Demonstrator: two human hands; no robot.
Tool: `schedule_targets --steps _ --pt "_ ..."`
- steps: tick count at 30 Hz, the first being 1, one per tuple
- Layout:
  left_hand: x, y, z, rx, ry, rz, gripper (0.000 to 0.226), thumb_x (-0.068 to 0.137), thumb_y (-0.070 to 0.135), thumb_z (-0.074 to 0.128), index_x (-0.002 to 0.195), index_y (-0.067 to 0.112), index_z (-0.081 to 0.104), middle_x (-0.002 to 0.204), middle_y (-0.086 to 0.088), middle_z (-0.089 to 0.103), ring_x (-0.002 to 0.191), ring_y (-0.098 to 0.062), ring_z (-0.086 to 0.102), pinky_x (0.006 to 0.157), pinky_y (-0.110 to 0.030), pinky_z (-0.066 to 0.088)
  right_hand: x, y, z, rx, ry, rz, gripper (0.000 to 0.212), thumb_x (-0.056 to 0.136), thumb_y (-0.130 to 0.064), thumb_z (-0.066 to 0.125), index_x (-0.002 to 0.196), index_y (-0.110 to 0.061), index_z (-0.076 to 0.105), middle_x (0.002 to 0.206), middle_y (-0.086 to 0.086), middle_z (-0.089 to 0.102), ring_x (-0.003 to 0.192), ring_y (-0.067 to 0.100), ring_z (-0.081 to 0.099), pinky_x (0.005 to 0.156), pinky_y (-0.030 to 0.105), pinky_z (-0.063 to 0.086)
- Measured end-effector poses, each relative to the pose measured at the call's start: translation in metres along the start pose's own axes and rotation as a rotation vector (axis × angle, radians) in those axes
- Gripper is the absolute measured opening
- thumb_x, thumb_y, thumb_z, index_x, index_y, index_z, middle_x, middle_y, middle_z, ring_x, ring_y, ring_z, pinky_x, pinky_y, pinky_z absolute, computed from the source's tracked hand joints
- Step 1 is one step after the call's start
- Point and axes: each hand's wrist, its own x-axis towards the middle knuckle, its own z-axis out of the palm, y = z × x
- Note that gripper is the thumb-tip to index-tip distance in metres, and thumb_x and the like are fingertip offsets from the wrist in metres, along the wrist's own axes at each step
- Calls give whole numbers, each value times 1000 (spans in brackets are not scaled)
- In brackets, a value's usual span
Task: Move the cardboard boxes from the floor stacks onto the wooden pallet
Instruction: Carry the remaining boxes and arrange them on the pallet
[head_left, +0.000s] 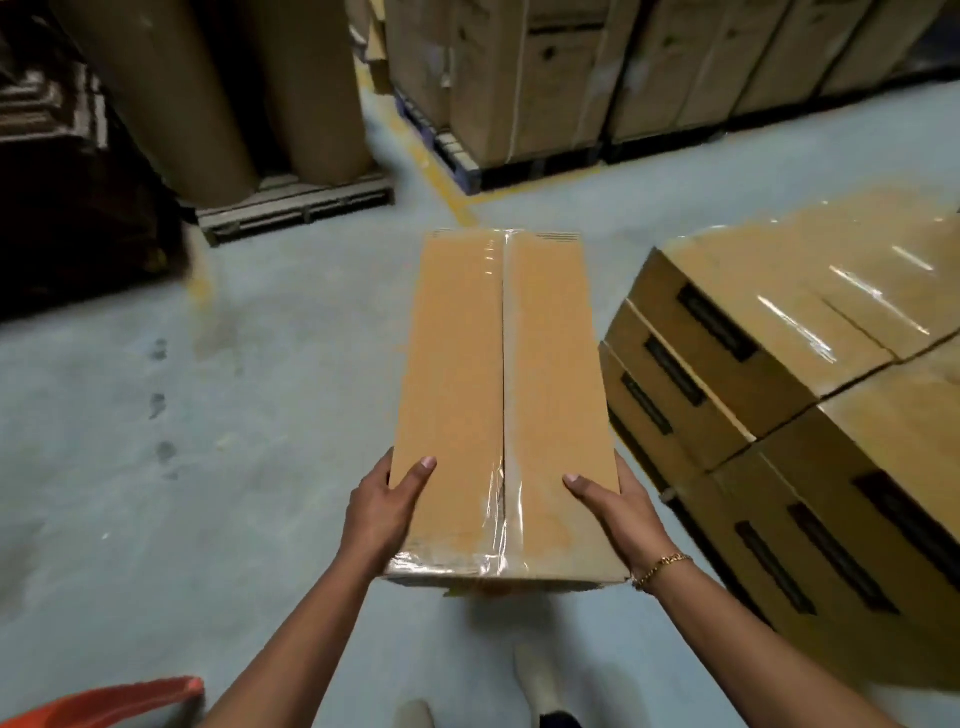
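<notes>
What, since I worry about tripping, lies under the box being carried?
Below the held box, bare grey floor and the person's light shoes show. The floor directly beneath it is covered.

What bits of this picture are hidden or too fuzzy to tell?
All in the head view:
Fingers of the left hand and right hand: mostly hidden by the carried box.
Stack of boxes: cut off by the right edge, and what it stands on is not visible.
Black labels on that stack: too blurred to read.
Orange thing: cut off by the bottom edge.
</notes>
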Motion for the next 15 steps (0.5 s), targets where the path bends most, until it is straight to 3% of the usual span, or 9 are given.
schedule_targets --steps 4,12,15 --pt "-11 42 39 45 -159 81 42 91 66 61 121 37 68 107 14 74 99 -12 69 90 -40 55 -49 0 -55 77 153 -29 62 85 -35 81 139 -36 52 121 -6 70 108 17 69 92 42 58" --pt "-69 131 165 142 -452 270 42 91 65 61 118 34 69 103 13 74 91 -9 70 80 -36 55 -144 27 -183 228 488 -78 60 87 -24 79 136 -42 50 121 -15 68 109 8 66 96 36 55" --pt "-100 157 228 159 -546 334 42 91 65 61 118 34 70 102 12 76 91 -10 71 84 -41 57 -176 46 -243 266 592 -88 54 87 -21 79 129 -44 54 118 -15 70 104 4 69 93 31 57"
